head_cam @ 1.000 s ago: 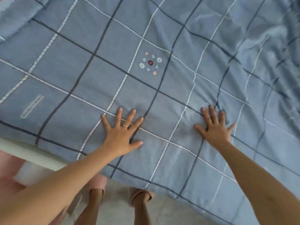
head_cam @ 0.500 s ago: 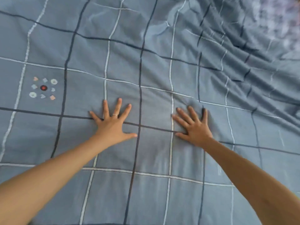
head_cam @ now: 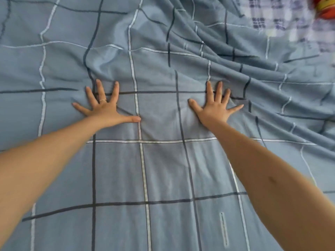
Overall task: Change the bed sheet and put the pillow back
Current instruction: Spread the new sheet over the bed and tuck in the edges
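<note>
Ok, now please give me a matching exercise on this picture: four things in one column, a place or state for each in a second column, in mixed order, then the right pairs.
1. left hand
2. right hand
3. checked cloth
4. red and yellow thing

A. top right corner, cut off
B. flat on the blue sheet, wearing a ring
C. white and purple, beyond the sheet
D. flat beside deep folds

Pairs: 1-B, 2-D, 3-C, 4-A
</note>
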Action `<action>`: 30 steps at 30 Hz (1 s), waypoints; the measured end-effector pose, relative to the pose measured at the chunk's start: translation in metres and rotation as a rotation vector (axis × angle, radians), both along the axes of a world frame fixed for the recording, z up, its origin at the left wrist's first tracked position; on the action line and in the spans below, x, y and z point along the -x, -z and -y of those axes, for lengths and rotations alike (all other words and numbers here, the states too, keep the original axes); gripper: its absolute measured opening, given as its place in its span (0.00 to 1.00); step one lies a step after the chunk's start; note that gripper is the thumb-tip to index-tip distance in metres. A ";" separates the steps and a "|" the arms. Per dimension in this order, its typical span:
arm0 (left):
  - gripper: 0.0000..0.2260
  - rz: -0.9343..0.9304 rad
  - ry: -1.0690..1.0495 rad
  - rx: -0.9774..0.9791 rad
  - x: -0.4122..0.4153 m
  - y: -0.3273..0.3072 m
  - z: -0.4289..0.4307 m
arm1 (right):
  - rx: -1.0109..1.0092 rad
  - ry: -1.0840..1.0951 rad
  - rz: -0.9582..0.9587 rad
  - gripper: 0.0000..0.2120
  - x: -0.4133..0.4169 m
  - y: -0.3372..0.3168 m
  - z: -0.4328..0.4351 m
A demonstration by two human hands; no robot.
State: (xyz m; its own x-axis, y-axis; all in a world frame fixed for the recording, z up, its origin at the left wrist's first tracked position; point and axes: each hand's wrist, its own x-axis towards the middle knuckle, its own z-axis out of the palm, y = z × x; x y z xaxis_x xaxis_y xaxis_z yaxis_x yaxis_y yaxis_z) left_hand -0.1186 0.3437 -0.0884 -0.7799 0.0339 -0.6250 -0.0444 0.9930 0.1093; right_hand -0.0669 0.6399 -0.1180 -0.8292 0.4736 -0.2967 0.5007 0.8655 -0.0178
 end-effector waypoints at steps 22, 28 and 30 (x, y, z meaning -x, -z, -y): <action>0.67 0.440 -0.034 0.084 0.051 -0.035 -0.009 | 0.032 -0.656 -0.161 0.30 0.129 -0.003 0.040; 0.67 0.532 -0.024 0.131 0.064 -0.027 -0.013 | 0.031 -0.016 -0.164 0.31 0.192 0.003 0.043; 0.67 0.562 -0.033 0.156 0.065 -0.027 -0.015 | 0.051 -0.021 -0.204 0.31 0.190 0.005 0.040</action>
